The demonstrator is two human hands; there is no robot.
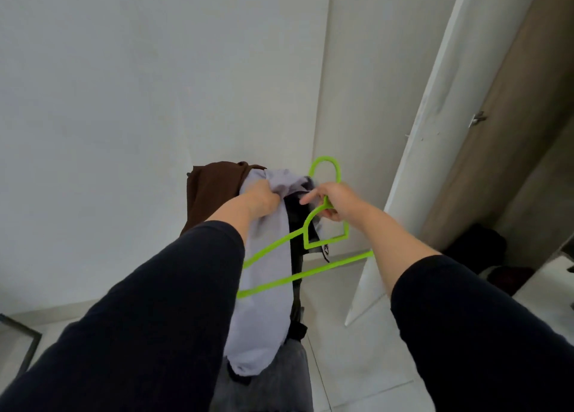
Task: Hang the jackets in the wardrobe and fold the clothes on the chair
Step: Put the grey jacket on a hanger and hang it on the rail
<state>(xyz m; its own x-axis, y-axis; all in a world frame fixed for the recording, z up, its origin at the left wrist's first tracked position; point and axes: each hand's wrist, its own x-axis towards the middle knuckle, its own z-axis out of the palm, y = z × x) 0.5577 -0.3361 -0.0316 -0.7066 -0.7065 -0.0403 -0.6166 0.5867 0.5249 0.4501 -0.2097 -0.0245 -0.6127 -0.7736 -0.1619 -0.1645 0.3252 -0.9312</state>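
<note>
1. White walls (155, 85) meet in a corner ahead of both hands, and pale floor tiles (357, 365) lie below them.
2. Far left of the left hand, at the frame's lower edge, sits a dark-framed object (18, 340) on the floor; what it is cannot be told.
3. Just behind the left hand a brown garment (211, 191) hangs draped over a chair back whose frame is mostly hidden.
4. The left hand (259, 199), on a dark sleeve (155, 303), is clenched around a bunched fold of a pale lilac garment (264, 303), which hangs down below the hand over dark clothing.
5. Between the two hands, black fabric (295, 219) shows beneath the lilac cloth.
6. The right hand (337, 200) grips the neck of a lime-green hanger (326, 175), fingers curled round it; the hook rises above the hand and the bars slant down to the left, crossing the lilac garment.
7. Right of the right hand stands an open white wardrobe door (419, 163), with dark clothes (478, 247) low inside.
</note>
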